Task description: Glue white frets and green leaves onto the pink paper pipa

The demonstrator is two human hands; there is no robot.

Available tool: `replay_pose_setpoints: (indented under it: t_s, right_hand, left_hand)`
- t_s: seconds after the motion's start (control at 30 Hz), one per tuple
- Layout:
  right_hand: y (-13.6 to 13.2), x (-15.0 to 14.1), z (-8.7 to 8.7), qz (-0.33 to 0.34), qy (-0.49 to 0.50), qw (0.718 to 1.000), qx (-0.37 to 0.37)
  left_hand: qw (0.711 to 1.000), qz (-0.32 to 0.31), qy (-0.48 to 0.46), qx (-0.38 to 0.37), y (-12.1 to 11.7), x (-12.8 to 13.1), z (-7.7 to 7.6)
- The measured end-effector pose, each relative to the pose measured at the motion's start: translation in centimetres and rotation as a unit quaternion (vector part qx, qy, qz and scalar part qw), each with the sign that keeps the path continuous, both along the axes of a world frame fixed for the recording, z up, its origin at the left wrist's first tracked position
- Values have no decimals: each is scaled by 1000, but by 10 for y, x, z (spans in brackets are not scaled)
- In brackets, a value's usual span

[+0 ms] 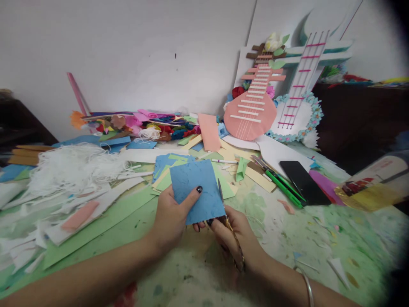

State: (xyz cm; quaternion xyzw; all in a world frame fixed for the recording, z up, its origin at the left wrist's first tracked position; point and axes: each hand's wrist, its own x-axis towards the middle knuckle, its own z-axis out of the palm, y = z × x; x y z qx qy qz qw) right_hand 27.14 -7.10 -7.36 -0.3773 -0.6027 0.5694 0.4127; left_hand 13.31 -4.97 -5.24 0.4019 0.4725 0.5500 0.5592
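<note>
A blue sheet of paper, roughly square with an uneven lower edge, is held up above the table. My left hand grips its left side, with the thumb on top and fingertips showing underneath. In my right hand is a pair of scissors with patterned handles. One pointed blade shows along the paper's right edge; the other blade is hidden, so I cannot tell whether it is under the paper. Beyond the sheet lie green, yellow and blue paper scraps.
Tangled white string and paper offcuts lie left. A black phone, green cutter and clear-and-yellow package lie right. Against the wall lean a pink paper lute and a white instrument with a flowered rim.
</note>
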Motion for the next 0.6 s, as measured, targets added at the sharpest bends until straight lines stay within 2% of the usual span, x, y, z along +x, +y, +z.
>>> replay_pose_setpoints:
  t_s: [0.17,0.47,0.6]
  right_hand:
    - [-1,0,-4,-20,-37,997,-58]
    - [-1,1,2,-35,-73,992,-99]
    - [1,1,3,-77,-65,989,-104]
  left_hand:
    - [1000,-2,12,-1,-2,0,0]
    - [1000,8,27,2,-2,-2,-2]
    - [999,33,12,-3,0,-3,-2]
